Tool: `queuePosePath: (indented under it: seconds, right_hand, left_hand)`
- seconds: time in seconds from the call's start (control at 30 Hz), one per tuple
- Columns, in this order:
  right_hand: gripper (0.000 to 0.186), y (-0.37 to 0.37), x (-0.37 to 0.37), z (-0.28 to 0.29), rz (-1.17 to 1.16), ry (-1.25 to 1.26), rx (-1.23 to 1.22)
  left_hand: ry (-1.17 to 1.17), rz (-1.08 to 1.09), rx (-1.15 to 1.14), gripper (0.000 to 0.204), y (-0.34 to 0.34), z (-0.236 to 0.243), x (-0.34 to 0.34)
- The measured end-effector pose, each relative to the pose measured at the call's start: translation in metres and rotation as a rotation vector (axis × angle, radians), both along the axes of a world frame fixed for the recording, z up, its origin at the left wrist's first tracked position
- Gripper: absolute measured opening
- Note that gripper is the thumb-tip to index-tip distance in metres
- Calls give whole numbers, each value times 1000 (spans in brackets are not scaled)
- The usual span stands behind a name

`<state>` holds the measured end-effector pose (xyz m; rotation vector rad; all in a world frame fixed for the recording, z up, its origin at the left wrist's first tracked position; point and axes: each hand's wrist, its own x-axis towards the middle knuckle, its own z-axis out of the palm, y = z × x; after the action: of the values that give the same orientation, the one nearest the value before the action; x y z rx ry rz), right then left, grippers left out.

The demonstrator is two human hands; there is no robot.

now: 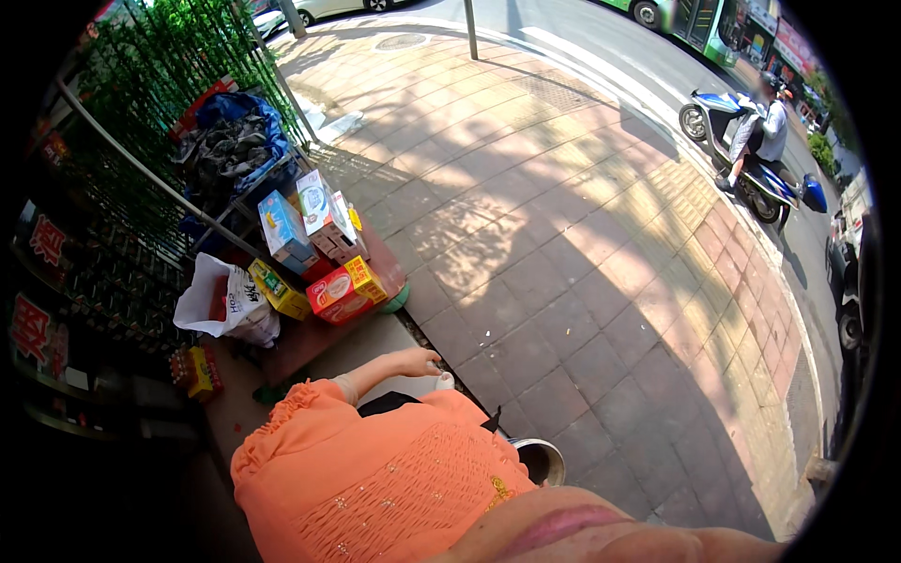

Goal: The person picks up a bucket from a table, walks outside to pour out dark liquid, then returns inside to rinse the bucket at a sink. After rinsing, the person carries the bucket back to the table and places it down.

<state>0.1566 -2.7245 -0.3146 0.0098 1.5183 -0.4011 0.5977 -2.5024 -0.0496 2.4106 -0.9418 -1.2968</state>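
My left hand (419, 362) reaches forward from the sleeve of my orange top (394, 469), just past the edge of the pale step. Its fingers look curled in, and anything they hold is too small to make out. Beneath it shows a small white thing (445, 382), perhaps the toe of a shoe. My right hand is not in view. Close to my body on the right stands a round bucket (554, 463) with a pale rim. Beyond my left hand, a red box with a yellow end (341, 295) lies on a low reddish platform (291, 352).
Blue box (286, 230), white box (324, 206), yellow box (280, 291) and white plastic bag (225, 300) crowd the platform. Behind is a blue-lined bin (235, 141). Paving (563, 310) stretches right to the kerb, where a person sits on a scooter (751, 145). A pole (471, 28) stands ahead.
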Motion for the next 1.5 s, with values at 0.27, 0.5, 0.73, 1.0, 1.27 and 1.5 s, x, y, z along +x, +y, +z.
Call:
queuePosePath:
  seconds: [0.27,0.5,0.73,1.0,1.27,1.5]
  right_hand:
    - [35,-8,15,14,-10,140,24]
    - [31,-16,30,6,75,80,5]
    - [26,-32,67,-1,189,58,-61]
    - [16,-42,169,63,413,78,-118]
    - [18,-31,265,88,680,89,-260]
    - [24,-3,356,162,1188,-41,-494]
  left_hand:
    - [9,26,-23,56,6,-2,18]
    - [35,93,-25,40,30,-9,28]
    - [26,183,34,30,53,-10,38]
    - [182,378,-62,26,101,-47,40]
    - [260,546,-54,25,118,-40,70]
    - [329,671,-140,22,133,-65,97]
